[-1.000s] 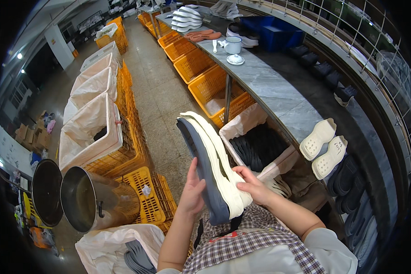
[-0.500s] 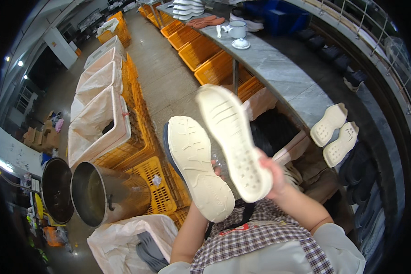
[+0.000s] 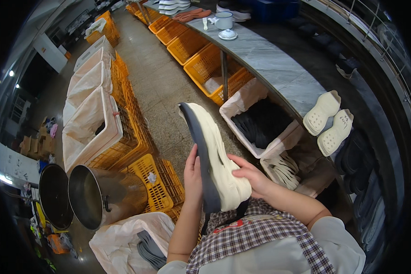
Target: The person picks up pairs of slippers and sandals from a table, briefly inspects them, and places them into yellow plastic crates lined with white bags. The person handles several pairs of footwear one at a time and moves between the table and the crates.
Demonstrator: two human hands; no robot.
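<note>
In front of my apron I hold a bundle of shoe soles, tilted up on edge with toes pointing away. A dark navy sole [image 3: 199,141] forms its left side. Against it lie cream soles [image 3: 220,176], pressed together with a narrow gap between them. My left hand [image 3: 193,176] is closed against the dark sole, its fingertips partly hidden behind it. From the right, my right hand [image 3: 251,176] grips the cream soles near the heel, thumb on top. Two perforated cream soles [image 3: 322,114] lie side by side on the grey worktop [image 3: 278,66] to the right.
Below the worktop stands a lined crate of dark soles [image 3: 260,125], beside cream pieces [image 3: 281,171]. Yellow crates [image 3: 201,64] line the aisle. At left are lined baskets [image 3: 93,128], a metal drum [image 3: 89,196] and a bag with grey soles [image 3: 150,249]. A mug [image 3: 223,20] sits on the worktop.
The cream sole in my right hand, held apart before, now lies against the others. The bundle has turned on edge, showing the dark sole, and my left hand has come into fuller view.
</note>
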